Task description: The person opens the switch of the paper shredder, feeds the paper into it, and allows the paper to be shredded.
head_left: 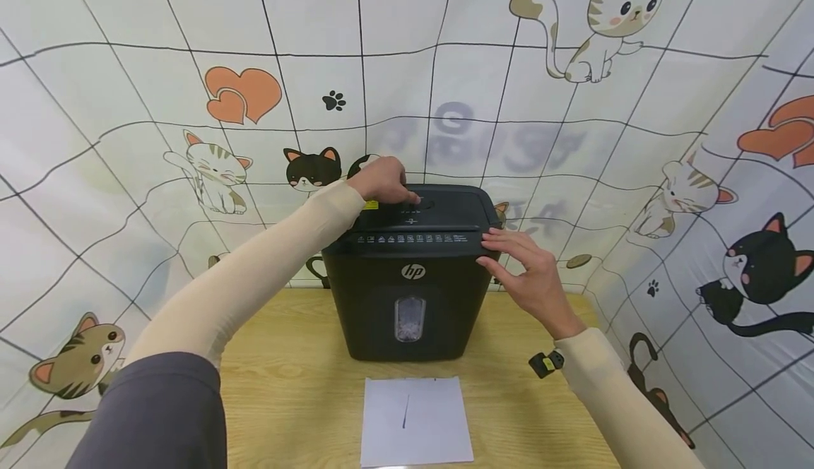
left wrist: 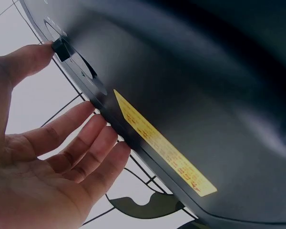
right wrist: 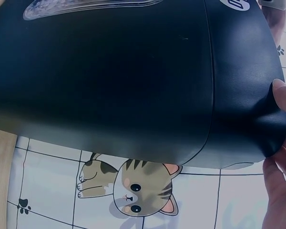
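Observation:
A black HP paper shredder (head_left: 381,299) stands upright on the table, shredded bits visible behind its small front window (head_left: 410,319). My left hand (head_left: 384,181) reaches over its lid. In the left wrist view, the thumb presses a small black switch (left wrist: 62,50) on the lid, while the other fingertips (left wrist: 115,148) touch the lid's rear edge. A yellow label (left wrist: 164,150) lies near those fingers. At the lid's right front corner, my right hand (head_left: 531,271) grips the shredder, thumb on the front face and fingers around the side, as the right wrist view shows.
A white sheet of paper (head_left: 439,434) with a dark line on it lies on the wooden table (head_left: 286,370) in front of the shredder. Behind and at the right hangs a white gridded cat-print cloth (head_left: 407,87). A small black device (head_left: 545,364) sits at the right wrist.

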The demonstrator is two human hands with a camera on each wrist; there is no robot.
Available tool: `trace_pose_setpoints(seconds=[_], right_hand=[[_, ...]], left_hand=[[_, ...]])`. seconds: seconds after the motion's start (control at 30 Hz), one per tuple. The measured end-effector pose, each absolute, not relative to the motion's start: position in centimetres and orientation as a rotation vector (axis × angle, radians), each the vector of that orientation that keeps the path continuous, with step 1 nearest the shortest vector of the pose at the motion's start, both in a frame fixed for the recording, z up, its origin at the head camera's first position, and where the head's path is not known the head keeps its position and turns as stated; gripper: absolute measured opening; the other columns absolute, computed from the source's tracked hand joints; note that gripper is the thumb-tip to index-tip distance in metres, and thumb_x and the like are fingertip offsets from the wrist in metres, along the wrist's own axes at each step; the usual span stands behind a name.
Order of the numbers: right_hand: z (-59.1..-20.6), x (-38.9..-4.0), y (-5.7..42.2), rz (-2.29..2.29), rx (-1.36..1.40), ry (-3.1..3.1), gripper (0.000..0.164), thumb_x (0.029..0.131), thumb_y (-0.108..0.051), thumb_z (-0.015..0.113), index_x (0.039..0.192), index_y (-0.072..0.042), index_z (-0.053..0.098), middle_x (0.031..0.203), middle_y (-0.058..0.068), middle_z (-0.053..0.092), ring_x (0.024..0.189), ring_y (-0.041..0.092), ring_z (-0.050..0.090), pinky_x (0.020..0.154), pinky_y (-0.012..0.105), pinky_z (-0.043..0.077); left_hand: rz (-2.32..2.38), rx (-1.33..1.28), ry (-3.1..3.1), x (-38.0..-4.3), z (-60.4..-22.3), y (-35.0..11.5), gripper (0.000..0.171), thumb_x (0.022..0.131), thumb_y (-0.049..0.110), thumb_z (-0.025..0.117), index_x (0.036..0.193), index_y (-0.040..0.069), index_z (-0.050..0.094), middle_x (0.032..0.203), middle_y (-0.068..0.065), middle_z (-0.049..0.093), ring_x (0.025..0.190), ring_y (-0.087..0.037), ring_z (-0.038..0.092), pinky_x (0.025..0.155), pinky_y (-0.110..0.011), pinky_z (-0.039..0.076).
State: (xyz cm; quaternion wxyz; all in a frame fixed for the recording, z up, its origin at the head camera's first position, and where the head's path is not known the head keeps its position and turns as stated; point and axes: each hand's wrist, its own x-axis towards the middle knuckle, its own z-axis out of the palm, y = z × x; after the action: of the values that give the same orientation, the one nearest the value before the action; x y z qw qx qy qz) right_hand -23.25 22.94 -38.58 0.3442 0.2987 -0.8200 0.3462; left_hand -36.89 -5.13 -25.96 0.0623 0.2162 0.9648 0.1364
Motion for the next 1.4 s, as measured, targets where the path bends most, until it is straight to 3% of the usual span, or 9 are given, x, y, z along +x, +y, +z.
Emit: trace_pose_setpoints(seconds=[0.13, 0.23, 0.4, 0.5, 0.63, 0.77, 1.0, 1.23, 1.4], right_hand=[[-38.8, -23.3, 23.0, 0.908, 0.778, -2.114, 0.039, 0.078, -0.002, 0.087, 0.116, -0.009, 0.077, 0.124, 0.008, 0.074, 0.125, 0.027, 0.064, 0.114, 0.019, 0.040], [-38.8, -23.3, 23.1, 0.915, 0.781, -2.114, 0.040, 0.078, -0.002, 0.087, 0.116, -0.010, 0.077, 0.124, 0.008, 0.074, 0.126, 0.026, 0.064, 0.114, 0.019, 0.040], [-38.7, -23.1, 23.5, 0.904, 0.787, -2.086, 0.041, 0.075, 0.000, 0.088, 0.115, -0.009, 0.078, 0.122, 0.009, 0.075, 0.124, 0.027, 0.066, 0.113, 0.018, 0.040], [-38.5, -23.1, 23.6, 0.897, 0.797, -2.063, 0.042, 0.074, 0.001, 0.089, 0.114, -0.008, 0.078, 0.121, 0.010, 0.076, 0.122, 0.028, 0.066, 0.112, 0.018, 0.041], [-38.4, -23.2, 23.7, 0.903, 0.817, -2.045, 0.043, 0.073, 0.002, 0.089, 0.113, -0.007, 0.078, 0.120, 0.010, 0.076, 0.121, 0.030, 0.067, 0.112, 0.019, 0.042], [-38.2, -23.3, 23.7, 0.900, 0.825, -2.044, 0.044, 0.072, 0.002, 0.089, 0.114, -0.008, 0.079, 0.120, 0.010, 0.076, 0.120, 0.030, 0.067, 0.111, 0.020, 0.042], [-38.4, -23.4, 23.3, 0.903, 0.817, -2.051, 0.043, 0.073, 0.001, 0.089, 0.114, -0.008, 0.078, 0.121, 0.010, 0.076, 0.122, 0.027, 0.066, 0.112, 0.020, 0.041], [-38.8, -23.6, 23.1, 0.899, 0.809, -2.073, 0.043, 0.074, 0.000, 0.089, 0.115, -0.009, 0.078, 0.122, 0.009, 0.075, 0.123, 0.027, 0.065, 0.113, 0.019, 0.041], [-38.8, -23.7, 23.1, 0.878, 0.807, -2.087, 0.043, 0.075, -0.002, 0.089, 0.116, -0.010, 0.077, 0.123, 0.007, 0.075, 0.124, 0.026, 0.065, 0.113, 0.018, 0.040]], left_hand=[[0.402, 0.642, 2.889, -37.1, -26.1, -5.0, 0.047, 0.094, 0.043, 0.071, 0.117, 0.002, 0.071, 0.109, -0.011, 0.072, 0.094, -0.024, 0.065, 0.081, -0.037, 0.052], [0.380, 0.639, 2.886, -37.2, -26.1, -4.8, 0.049, 0.096, 0.041, 0.069, 0.123, 0.001, 0.068, 0.112, -0.011, 0.070, 0.097, -0.024, 0.064, 0.084, -0.038, 0.053], [0.375, 0.657, 2.894, -37.2, -26.1, -4.3, 0.037, 0.096, 0.039, 0.067, 0.104, 0.003, 0.074, 0.091, -0.006, 0.067, 0.079, -0.021, 0.059, 0.070, -0.033, 0.046], [0.396, 0.662, 2.887, -37.1, -26.0, -4.1, 0.034, 0.096, 0.038, 0.067, 0.097, 0.004, 0.075, 0.086, -0.005, 0.067, 0.076, -0.021, 0.058, 0.069, -0.034, 0.045], [0.416, 0.660, 2.884, -37.1, -25.7, -4.3, 0.039, 0.097, 0.035, 0.066, 0.117, 0.002, 0.071, 0.108, -0.010, 0.070, 0.095, -0.024, 0.064, 0.086, -0.039, 0.053], [0.405, 0.661, 2.881, -37.1, -25.5, -4.7, 0.049, 0.098, 0.033, 0.064, 0.134, 0.000, 0.063, 0.128, -0.014, 0.066, 0.112, -0.027, 0.063, 0.103, -0.043, 0.051], [0.322, 0.710, 2.881, -36.9, -25.5, -5.2, 0.047, 0.100, 0.033, 0.062, 0.134, 0.001, 0.064, 0.133, -0.017, 0.061, 0.115, -0.030, 0.059, 0.103, -0.044, 0.049], [0.323, 0.729, 2.815, -37.0, -25.6, -6.2, 0.064, 0.101, 0.046, 0.059, 0.148, 0.003, 0.051, 0.155, -0.019, 0.040, 0.141, -0.033, 0.043, 0.114, -0.047, 0.041], [0.426, 0.744, 2.772, -37.0, -25.5, -6.9, 0.068, 0.100, 0.050, 0.059, 0.153, 0.009, 0.046, 0.157, -0.016, 0.043, 0.144, -0.032, 0.043, 0.115, -0.048, 0.040]])
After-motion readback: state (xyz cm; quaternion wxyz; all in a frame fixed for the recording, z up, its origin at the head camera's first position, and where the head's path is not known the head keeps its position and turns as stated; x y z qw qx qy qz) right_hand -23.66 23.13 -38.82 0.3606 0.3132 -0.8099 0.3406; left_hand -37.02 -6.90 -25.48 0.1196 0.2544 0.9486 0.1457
